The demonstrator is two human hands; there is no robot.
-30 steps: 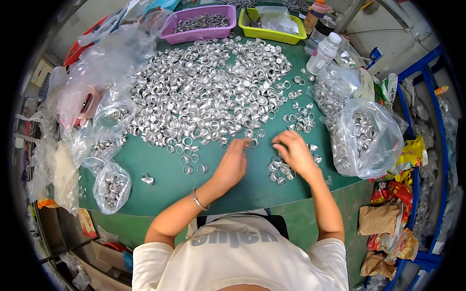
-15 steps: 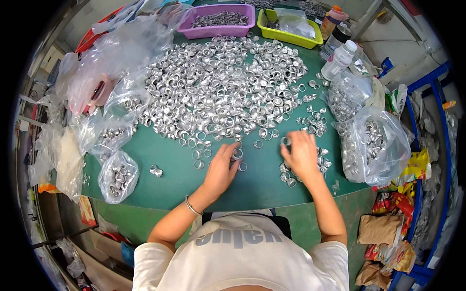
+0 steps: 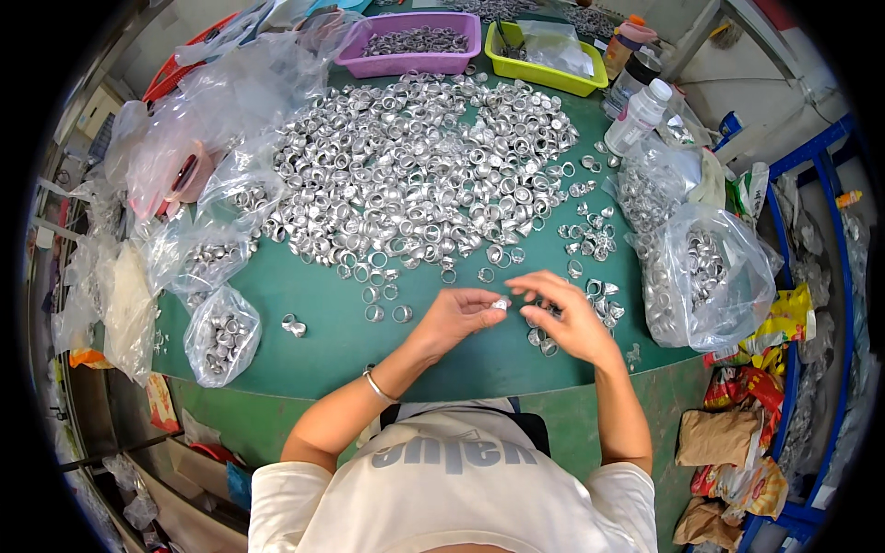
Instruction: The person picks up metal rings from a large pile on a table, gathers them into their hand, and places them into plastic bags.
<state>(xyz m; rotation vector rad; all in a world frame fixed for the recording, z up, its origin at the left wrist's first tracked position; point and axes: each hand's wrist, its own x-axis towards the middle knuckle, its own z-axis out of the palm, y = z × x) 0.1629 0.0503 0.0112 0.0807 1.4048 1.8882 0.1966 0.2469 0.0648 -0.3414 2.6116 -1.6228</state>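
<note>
Surface: green surface (image 3: 304, 304), heaped with silver rings (image 3: 415, 166).
Left hand (image 3: 458, 313): fingertips pinched on small ring (image 3: 501, 303).
Right hand (image 3: 567, 318): fingers half-curled, meeting it.
Advice: keep the pinch light and steady.

You get bright, even overhead light with soft, faint shadows. Glare sparkles off the metal rings (image 3: 415, 175) and plastic bags (image 3: 710, 276). Straight edges bend near the dark fisheye rim.
</note>
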